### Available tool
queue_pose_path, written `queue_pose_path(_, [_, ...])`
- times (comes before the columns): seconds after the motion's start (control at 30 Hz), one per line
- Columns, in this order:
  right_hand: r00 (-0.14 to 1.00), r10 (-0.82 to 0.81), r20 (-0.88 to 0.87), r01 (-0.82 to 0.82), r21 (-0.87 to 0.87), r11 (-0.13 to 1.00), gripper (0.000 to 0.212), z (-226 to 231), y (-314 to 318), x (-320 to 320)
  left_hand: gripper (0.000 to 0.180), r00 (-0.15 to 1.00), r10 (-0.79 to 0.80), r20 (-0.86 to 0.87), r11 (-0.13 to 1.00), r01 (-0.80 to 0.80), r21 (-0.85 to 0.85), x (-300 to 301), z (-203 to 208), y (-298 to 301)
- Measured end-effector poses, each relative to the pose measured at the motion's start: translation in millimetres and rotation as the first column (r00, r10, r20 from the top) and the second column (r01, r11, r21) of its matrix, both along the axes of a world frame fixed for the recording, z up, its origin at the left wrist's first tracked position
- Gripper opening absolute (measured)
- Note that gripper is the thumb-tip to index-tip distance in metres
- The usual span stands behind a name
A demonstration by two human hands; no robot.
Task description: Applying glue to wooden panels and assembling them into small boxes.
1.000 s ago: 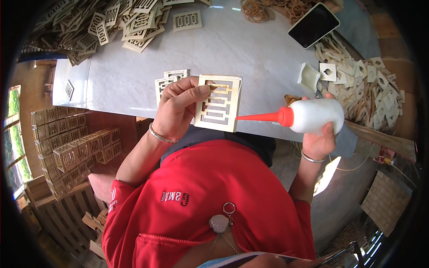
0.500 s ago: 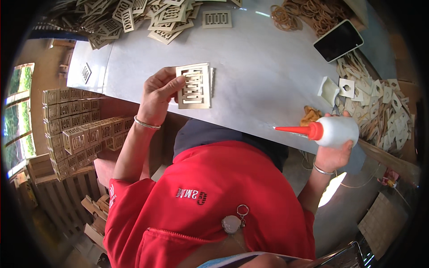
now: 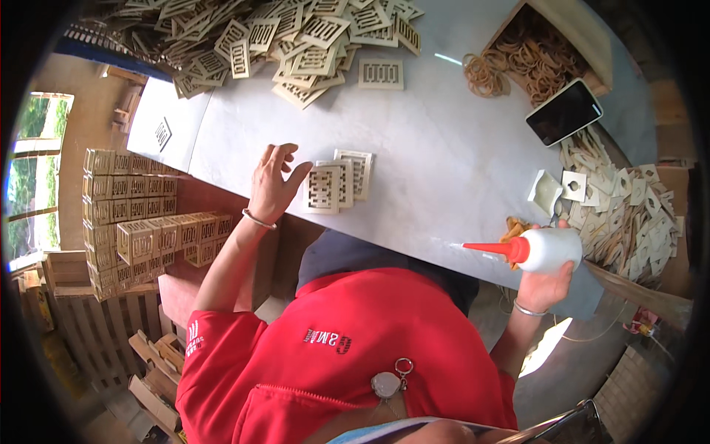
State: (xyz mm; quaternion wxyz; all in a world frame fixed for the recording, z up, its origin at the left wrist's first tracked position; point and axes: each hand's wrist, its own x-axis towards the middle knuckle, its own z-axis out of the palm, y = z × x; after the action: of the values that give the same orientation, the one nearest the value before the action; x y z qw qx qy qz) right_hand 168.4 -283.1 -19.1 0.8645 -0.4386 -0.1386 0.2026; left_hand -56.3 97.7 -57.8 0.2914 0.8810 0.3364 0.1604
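Note:
My right hand (image 3: 546, 285) is wrapped round a white glue bottle (image 3: 551, 250) with a red nozzle, which lies nearly level and points left. My left hand (image 3: 277, 181) is empty, its fingers apart, just left of a few thin wooden cut-out panels (image 3: 323, 189) on the table's near edge. These square panels have slotted patterns and overlap one another, fanned toward the upper right. A single matching panel (image 3: 381, 74) lies farther back, beside a large heap of such panels (image 3: 310, 59).
A wooden box of rubber bands (image 3: 547, 55) stands at the far right, with a phone (image 3: 564, 112) before it. Many small pale pieces with holes (image 3: 621, 207) lie at right, near a white dish (image 3: 546, 192) and an orange cloth (image 3: 512, 231). Stacked slotted wooden boxes (image 3: 133, 222) stand left of the table (image 3: 421, 163).
My left hand has let go of the panels, which now lie on the table. The glue bottle remains in my right hand. The whole view has shifted, showing more of the far table.

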Motion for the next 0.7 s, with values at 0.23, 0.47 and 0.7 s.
queue_pose_path(0.23, [0.997,-0.012,-0.077,0.014,0.028,1.000,0.066,-5.8,4.0,3.0,0.036,0.923,-0.369,0.105,0.887,0.316,0.338,134.2,-6.0,17.0])
queue_pose_path(0.47, [0.998,-0.062,-0.024,0.063,0.036,0.997,0.063,-8.6,-5.6,8.7,0.047,0.938,-0.091,-0.333,0.898,0.222,0.380,210.5,-9.6,7.6])
queue_pose_path(0.7, [0.997,-0.066,-0.038,0.067,0.044,0.997,0.061,-13.8,-12.6,11.0,0.028,0.872,-0.239,-0.428,0.737,0.450,0.504,219.6,-29.0,39.6])
